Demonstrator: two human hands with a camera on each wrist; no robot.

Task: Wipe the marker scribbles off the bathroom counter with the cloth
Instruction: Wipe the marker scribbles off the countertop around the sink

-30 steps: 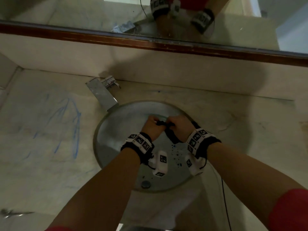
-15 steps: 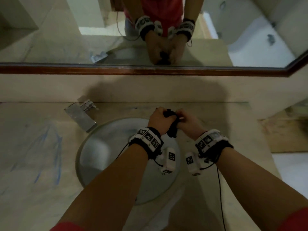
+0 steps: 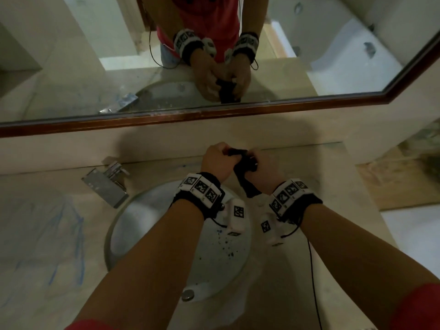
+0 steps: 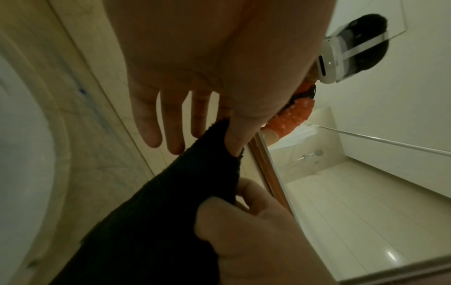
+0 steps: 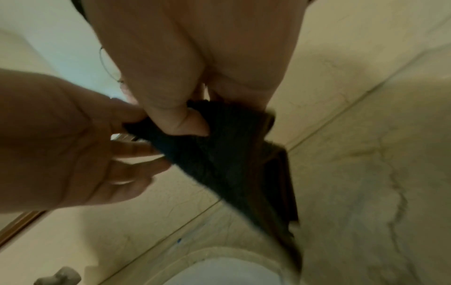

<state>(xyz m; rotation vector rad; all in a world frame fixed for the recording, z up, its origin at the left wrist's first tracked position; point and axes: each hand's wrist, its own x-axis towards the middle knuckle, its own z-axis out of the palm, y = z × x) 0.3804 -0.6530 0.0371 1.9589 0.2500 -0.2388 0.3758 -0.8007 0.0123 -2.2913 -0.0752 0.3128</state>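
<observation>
Both hands hold a black cloth (image 3: 242, 179) above the back rim of the sink (image 3: 142, 222). My left hand (image 3: 217, 160) pinches one edge between thumb and forefinger, and the left wrist view shows its other fingers (image 4: 151, 123) straight. My right hand (image 3: 258, 169) grips the other edge, with its thumb (image 5: 180, 119) pressed onto the cloth (image 5: 231, 158). The rest of the cloth (image 4: 158, 221) hangs down between the wrists. Blue marker scribbles (image 3: 78, 236) cover the pale stone counter (image 3: 35, 270) left of the sink.
A chrome faucet (image 3: 107, 184) stands at the sink's back left. Blue drops speckle the basin by the drain plug (image 3: 188, 295). A wood-framed mirror (image 3: 214, 115) runs along the wall behind. The counter ends at the right, beside a lower wooden surface (image 3: 392, 182).
Both hands have carried the cloth from over the basin toward the back wall and now hold it over the sink's back rim. The head view has tilted up toward the mirror.
</observation>
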